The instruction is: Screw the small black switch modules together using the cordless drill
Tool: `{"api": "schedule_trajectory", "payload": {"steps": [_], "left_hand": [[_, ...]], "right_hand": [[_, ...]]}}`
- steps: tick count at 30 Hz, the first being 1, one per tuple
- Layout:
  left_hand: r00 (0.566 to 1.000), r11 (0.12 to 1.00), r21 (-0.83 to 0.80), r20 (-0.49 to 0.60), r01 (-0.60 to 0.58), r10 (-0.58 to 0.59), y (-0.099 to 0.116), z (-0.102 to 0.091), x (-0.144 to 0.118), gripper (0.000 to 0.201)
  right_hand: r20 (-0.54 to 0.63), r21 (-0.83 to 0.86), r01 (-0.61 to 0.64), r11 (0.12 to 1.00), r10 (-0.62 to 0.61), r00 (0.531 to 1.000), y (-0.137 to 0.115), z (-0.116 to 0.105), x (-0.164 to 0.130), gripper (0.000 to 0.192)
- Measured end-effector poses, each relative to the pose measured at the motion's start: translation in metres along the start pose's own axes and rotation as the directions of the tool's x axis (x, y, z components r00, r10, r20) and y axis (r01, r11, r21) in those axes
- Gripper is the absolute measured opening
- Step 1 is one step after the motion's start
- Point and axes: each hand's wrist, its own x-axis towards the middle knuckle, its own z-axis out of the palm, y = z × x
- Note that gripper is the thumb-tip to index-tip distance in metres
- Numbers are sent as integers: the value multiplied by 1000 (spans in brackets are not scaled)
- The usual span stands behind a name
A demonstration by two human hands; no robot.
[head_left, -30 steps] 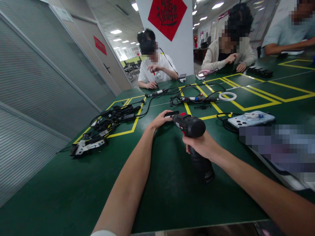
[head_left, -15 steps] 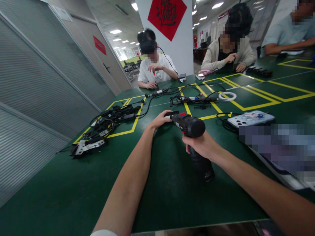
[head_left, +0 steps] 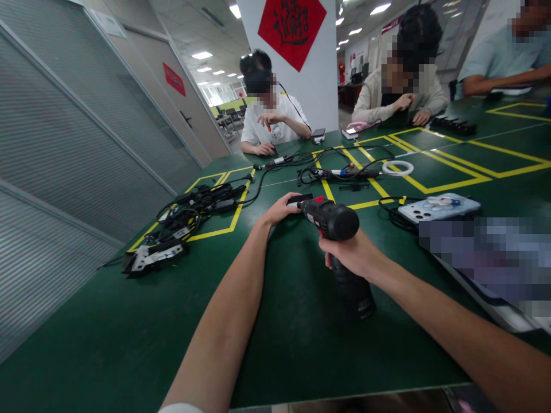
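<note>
Little can be read here. The red diamond-shaped paper (head_left: 293, 26) on the white pillar (head_left: 318, 86) carries one large black brush-written character, too cut off and slanted to read with certainty. The small red sign (head_left: 174, 79) on the grey wall to the left bears marks too small to make out. The cordless drill (head_left: 333, 226) shows faint pale marks near its nose and its base, both illegible. The yellow lines (head_left: 447, 166) on the green worktop (head_left: 107, 321) form boxes only, with no lettering.
</note>
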Motion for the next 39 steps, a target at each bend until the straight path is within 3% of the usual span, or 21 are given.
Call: {"api": "schedule_trajectory", "payload": {"steps": [39], "left_hand": [[1000,1000,-8,5,6,-6,4,1,-2,66]], "right_hand": [[21,34,26,999,-27,999,5,0,2,10]]}}
